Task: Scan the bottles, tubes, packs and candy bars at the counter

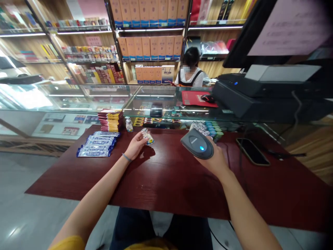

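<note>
My left hand (135, 147) is closed around a small clear-topped bottle (148, 136) with a yellow and white label, tilted just above the table. In my right hand (217, 160) is a black barcode scanner (199, 144) with a lit blue light, its head toward the bottle side. A similar small bottle (128, 124) stands upright to the left, beside a stack of red and yellow packets (110, 120). Blue and white sachets (97, 144) lie overlapping in a row at the left. Behind the scanner, partly hidden, are several more small bottles (199, 127) and green-blue tubs (214, 130).
The dark red table (156, 187) meets a glass display counter (153, 92). A phone (253, 151) lies at right, near cables. A monitor (260, 34) and black machine (247, 97) stand at right. Behind the counter is a person (191, 71); a mouse (207, 98) sits on a red mat.
</note>
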`<state>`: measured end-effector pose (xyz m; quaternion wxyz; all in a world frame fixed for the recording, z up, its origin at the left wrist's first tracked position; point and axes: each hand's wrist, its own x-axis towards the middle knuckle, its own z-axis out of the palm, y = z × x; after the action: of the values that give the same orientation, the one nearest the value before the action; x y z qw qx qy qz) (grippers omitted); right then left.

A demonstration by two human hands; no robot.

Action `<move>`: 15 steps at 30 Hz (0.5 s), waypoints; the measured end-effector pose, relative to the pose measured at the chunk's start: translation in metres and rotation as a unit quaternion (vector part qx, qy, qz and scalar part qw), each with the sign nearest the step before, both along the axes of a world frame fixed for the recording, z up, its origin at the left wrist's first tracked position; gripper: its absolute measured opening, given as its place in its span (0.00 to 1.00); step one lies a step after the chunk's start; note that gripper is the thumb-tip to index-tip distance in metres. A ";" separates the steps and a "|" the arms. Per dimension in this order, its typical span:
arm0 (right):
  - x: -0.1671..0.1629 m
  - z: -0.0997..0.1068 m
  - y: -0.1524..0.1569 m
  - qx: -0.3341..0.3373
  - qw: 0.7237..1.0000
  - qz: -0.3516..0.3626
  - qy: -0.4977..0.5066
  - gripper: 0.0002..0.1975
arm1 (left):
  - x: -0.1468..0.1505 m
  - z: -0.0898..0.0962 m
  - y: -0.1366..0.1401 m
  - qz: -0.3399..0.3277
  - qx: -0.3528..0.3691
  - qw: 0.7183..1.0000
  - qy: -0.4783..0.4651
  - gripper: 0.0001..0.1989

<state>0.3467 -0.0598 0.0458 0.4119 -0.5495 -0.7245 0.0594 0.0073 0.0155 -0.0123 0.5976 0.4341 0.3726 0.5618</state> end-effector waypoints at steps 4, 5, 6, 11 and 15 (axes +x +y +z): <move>0.015 0.008 -0.001 0.010 0.996 -0.034 0.078 0.26 | 0.030 0.005 0.009 -0.022 0.025 0.999 0.030 0.27; 0.019 0.009 -0.001 0.014 0.995 -0.035 0.096 0.26 | 0.039 0.005 0.013 -0.027 0.035 0.998 0.036 0.27; 0.023 0.011 -0.001 0.018 0.993 -0.037 0.110 0.26 | 0.050 0.005 0.017 -0.029 0.044 0.998 0.042 0.27; 0.043 0.013 0.005 0.063 0.981 -0.053 0.178 0.26 | 0.112 -0.002 0.035 -0.031 0.061 0.995 0.068 0.28; 0.063 0.007 0.012 0.065 0.973 -0.068 0.209 0.22 | 0.163 -0.011 0.044 -0.031 0.095 0.992 0.077 0.25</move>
<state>0.4096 -0.0475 0.0526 0.5918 -0.5452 -0.5858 0.0974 0.1699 0.0590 -0.0234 0.5404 0.5422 0.3486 0.5408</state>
